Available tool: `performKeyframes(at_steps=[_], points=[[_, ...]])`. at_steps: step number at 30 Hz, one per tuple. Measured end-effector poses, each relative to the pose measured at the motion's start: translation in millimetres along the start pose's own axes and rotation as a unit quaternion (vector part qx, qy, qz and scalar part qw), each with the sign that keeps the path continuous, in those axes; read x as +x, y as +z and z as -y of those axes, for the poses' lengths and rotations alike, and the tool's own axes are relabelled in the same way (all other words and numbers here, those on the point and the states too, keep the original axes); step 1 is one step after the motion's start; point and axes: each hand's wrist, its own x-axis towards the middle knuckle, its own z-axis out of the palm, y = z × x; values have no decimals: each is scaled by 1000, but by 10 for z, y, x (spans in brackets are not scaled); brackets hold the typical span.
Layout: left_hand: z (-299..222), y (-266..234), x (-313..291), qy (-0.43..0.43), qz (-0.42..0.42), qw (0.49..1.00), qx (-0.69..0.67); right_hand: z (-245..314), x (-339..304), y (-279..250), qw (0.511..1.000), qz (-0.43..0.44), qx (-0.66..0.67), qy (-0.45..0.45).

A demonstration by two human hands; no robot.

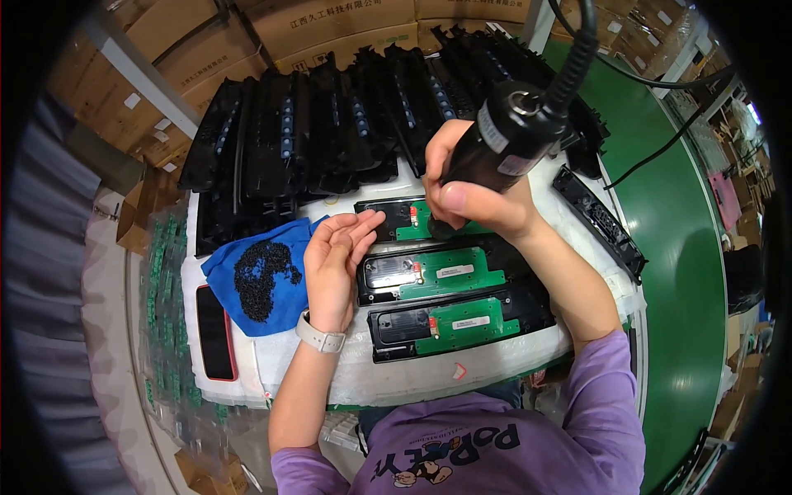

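My right hand [478,186] is wrapped round a black electric screwdriver [516,124], which points down at the farthest of three black plastic panels. That far panel [384,221] carries a green circuit board, partly hidden by the hand and tool. At its left end is my left hand [334,252], fingers stretched out and nothing visible in them. A middle panel [388,276] and a near panel [400,330] lie in front, each with a green board and a small red-and-white part. Just left of my left hand, a heap of small black screws [260,280] rests on a blue cloth [224,272].
Long black housings [322,132] with blue parts are piled across the table's back. One black part [598,223] lies slanted at the right. A phone [216,334] lies at the left edge. The screwdriver's cord [577,62] rises overhead. Cardboard boxes [338,29] stand behind.
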Motion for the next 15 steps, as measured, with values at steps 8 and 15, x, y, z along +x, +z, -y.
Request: performKeyframes(at_steps=[8, 15], points=[[-19, -42, 8, -46, 16, 999, 13, -70, 0, 37, 1000, 3, -30, -4], [23, -81, 0, -85, 47, 995, 32, -111, -17, 105, 994, 38, -88, -51]])
